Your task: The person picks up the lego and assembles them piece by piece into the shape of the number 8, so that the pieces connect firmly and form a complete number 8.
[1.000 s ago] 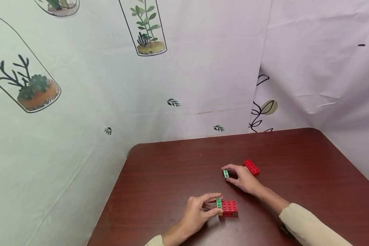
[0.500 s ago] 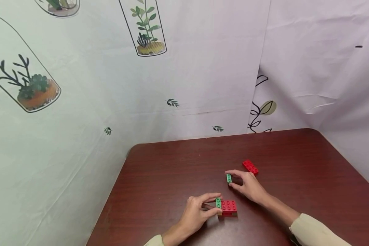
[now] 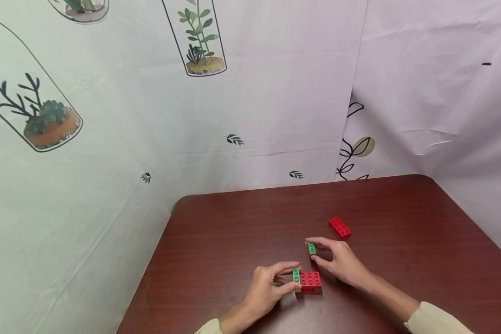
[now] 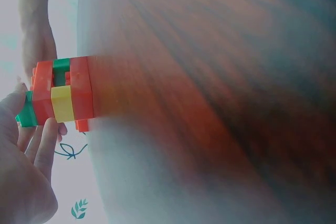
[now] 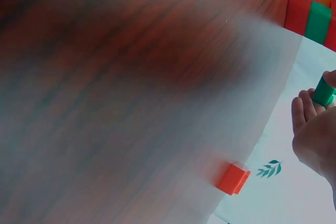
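Note:
A stack of toy building bricks (image 3: 311, 280) stands on the table, red on top with a small green brick (image 3: 296, 274) at its left end. In the left wrist view, a yellow brick (image 4: 62, 103) and a green brick (image 4: 61, 65) sit between two red layers. My left hand (image 3: 262, 293) grips the stack's left end, thumb and fingers on either side of the green top brick. Farther back and to the right, my right hand (image 3: 345, 263) pinches another small green brick (image 3: 312, 248) between thumb and fingers, apart from the stack.
A loose red brick (image 3: 340, 227) with two rows of studs lies behind my right hand. The dark wooden table (image 3: 234, 232) meets a pale printed cloth (image 3: 275, 106) at its back and sides.
My right hand has come nearer to me and slightly right, carrying the green brick toward the stack. The loose red brick is now fully uncovered. My left hand and the stack stay in place.

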Demonstrator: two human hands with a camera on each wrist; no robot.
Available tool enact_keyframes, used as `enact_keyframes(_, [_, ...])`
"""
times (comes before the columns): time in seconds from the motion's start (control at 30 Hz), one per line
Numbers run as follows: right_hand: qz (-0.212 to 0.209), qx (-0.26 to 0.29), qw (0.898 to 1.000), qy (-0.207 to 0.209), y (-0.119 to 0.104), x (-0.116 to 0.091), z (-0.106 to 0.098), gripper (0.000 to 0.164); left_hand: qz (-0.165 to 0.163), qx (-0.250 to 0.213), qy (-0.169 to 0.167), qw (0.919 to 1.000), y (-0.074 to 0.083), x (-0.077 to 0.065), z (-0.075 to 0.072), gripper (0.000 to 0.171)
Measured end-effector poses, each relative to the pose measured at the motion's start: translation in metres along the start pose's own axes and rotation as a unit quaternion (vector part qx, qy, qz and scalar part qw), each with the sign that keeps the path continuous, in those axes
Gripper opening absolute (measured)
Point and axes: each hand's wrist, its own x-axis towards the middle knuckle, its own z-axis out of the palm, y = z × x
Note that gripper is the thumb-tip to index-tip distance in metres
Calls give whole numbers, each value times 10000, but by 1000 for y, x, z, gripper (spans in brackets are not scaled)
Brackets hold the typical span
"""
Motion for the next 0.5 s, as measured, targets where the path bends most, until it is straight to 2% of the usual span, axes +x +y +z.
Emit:
enact_keyframes(0.2, [-19, 12, 10000, -59, -4, -8, -3, 41, -51, -20, -3, 10000, 2, 0, 0, 45])
enact_keyframes(0.5, [356, 238, 9987, -288, -10, -16, -6, 40, -98, -18, -29, 9999, 2, 0, -1, 45])
